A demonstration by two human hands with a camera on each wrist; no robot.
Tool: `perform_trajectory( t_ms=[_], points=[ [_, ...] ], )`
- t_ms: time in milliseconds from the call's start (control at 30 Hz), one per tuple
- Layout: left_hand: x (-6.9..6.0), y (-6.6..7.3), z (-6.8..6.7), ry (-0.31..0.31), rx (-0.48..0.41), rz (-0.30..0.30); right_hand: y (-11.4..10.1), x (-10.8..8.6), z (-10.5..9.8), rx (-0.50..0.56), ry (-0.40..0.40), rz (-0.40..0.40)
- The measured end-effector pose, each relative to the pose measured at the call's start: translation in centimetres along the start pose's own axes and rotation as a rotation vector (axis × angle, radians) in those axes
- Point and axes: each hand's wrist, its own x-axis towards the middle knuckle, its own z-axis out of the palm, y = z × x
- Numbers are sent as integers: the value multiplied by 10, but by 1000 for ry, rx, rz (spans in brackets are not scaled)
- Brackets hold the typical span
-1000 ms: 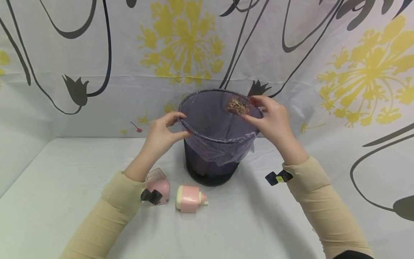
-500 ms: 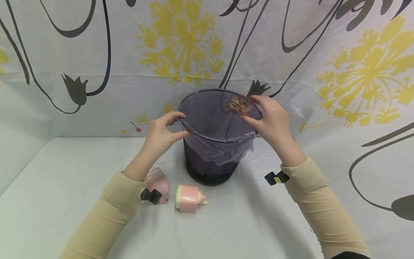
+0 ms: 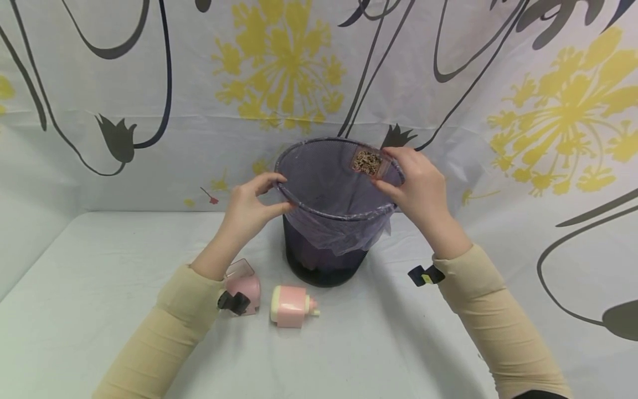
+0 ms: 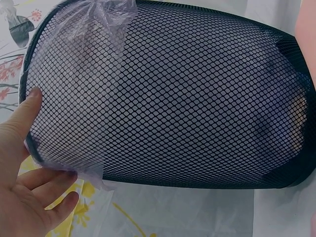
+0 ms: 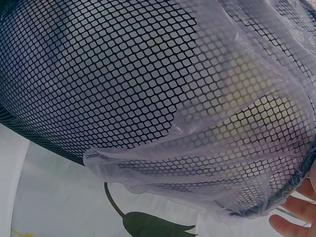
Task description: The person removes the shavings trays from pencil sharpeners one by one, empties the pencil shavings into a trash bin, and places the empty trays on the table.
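Observation:
A black mesh trash bin [image 3: 326, 260], lined with a translucent purple bag [image 3: 339, 235], stands upright on the white table. My left hand [image 3: 251, 202] grips its rim from the left, thumb in front, as the left wrist view also shows. At the right rim my right hand [image 3: 421, 177] pinches a small clear-pink shavings drawer [image 3: 368, 162], tilted over the bin's mouth, with brown shavings inside it. In the right wrist view only some fingertips of the right hand [image 5: 291, 219] show beside the bagged rim; the drawer is hidden there.
A pink and cream pencil sharpener body [image 3: 291, 306] lies on its side in front of the bin. To its left is a pink part with a clear piece [image 3: 244, 288], partly behind the left wrist camera. A flower-patterned sheet [image 3: 174, 83] hangs behind the bin.
The drawer in my right hand has turned slightly, so the shavings show more squarely and sharply. My left hand keeps its hold on the rim, and the bin stands still.

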Motion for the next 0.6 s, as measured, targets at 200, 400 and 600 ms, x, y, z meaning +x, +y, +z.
perform_trajectory(
  t_ms=[200, 400, 600],
  points=[
    [0, 0, 1, 2, 2, 12, -2, 0, 0, -6, 13, -29],
    [0, -1, 1, 3, 1, 19, -3, 0, 0, -18, 29, -49],
    [0, -1, 1, 8, 12, 27, -4, 0, 0, -38, 42, -62]
  ],
)
